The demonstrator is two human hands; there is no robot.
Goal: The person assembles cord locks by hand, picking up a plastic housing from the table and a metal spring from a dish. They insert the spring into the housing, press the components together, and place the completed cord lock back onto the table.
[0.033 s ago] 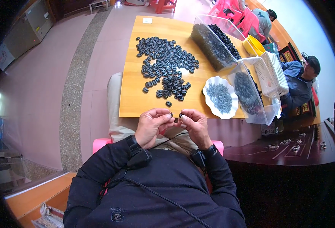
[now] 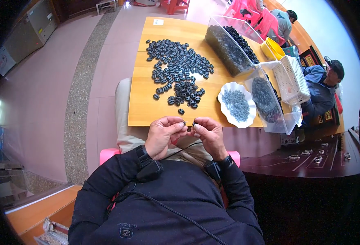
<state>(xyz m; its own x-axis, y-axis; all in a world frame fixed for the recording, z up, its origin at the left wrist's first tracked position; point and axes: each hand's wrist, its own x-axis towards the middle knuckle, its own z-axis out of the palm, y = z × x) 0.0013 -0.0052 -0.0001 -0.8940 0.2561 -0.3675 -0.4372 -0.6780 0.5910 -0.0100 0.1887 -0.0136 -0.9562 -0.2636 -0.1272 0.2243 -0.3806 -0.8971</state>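
In front of the table's near edge, my two hands are raised close together with their fingertips almost meeting. My left hand (image 2: 166, 135) is closed in a pinch at thumb and forefinger; a tiny part shows at the tips, too small to name. Between thumb and forefinger, my right hand (image 2: 209, 135) grips a small black piece (image 2: 194, 123). Just beyond the fingers lies a single black oval two-holed cord lock (image 2: 181, 111). Farther out, a wide pile of the same cord locks (image 2: 180, 61) spreads over the wooden table (image 2: 141, 94).
Right of the pile stands a white scalloped bowl (image 2: 224, 114) of small grey pieces. Clear plastic bins (image 2: 233, 67) with black parts, a white perforated basket (image 2: 295, 77) and a yellow container (image 2: 273, 50) line the right side. Another person (image 2: 321, 87) sits beyond them. Cables cross my lap.
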